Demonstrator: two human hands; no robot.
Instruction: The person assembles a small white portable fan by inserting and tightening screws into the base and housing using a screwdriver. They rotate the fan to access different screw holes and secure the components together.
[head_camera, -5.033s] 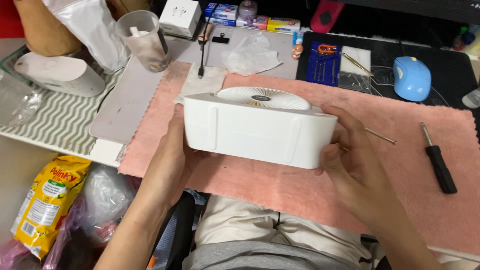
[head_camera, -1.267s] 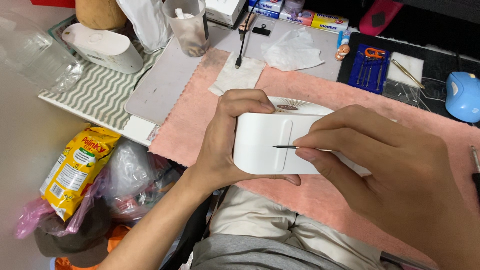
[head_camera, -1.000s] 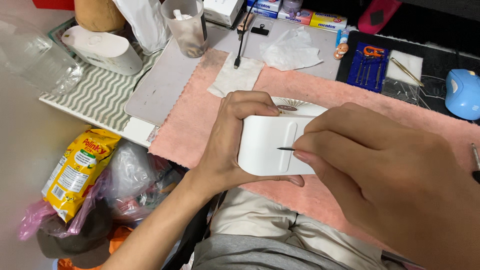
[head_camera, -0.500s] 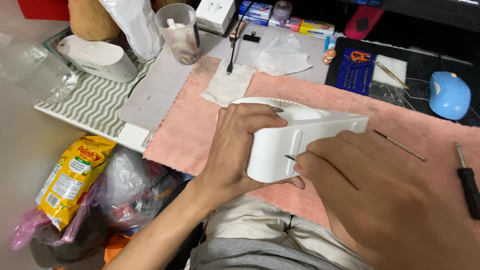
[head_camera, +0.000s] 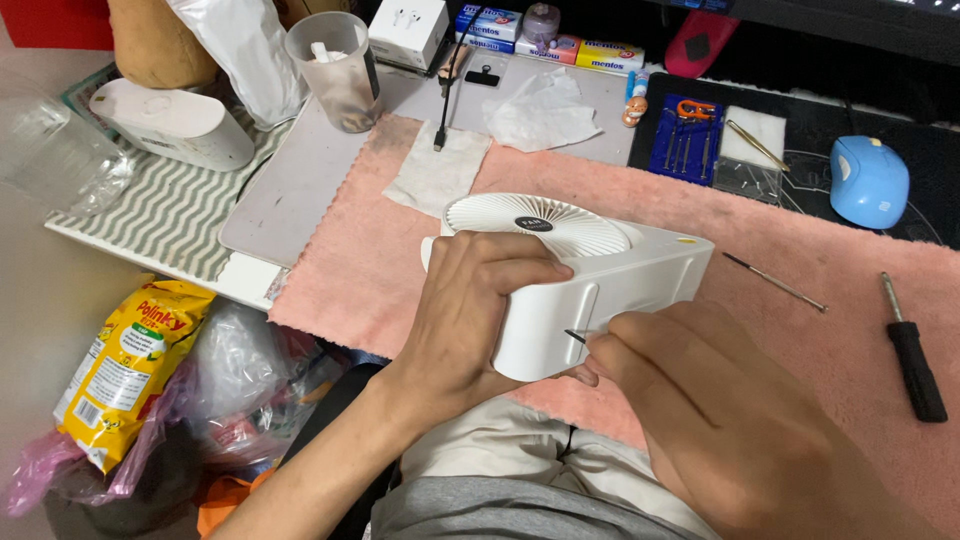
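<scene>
The left hand (head_camera: 478, 305) clenched a white boxy plastic fan (head_camera: 590, 275) over the pink cloth (head_camera: 800, 260). Just right of that grip, the right hand (head_camera: 720, 410) pinched a thin dark metal pick (head_camera: 576, 337), tip against the fan's side.

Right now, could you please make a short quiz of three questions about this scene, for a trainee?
1. True or false: the left hand grips the white fan on its side wall.
2. The right hand presses the thin dark tool against which part of the fan? A) the round grille B) the side wall C) a cable
3. Fill in: the black-handled screwdriver lies on the pink ____.

Key: 1. True. 2. B. 3. Cloth.
</scene>
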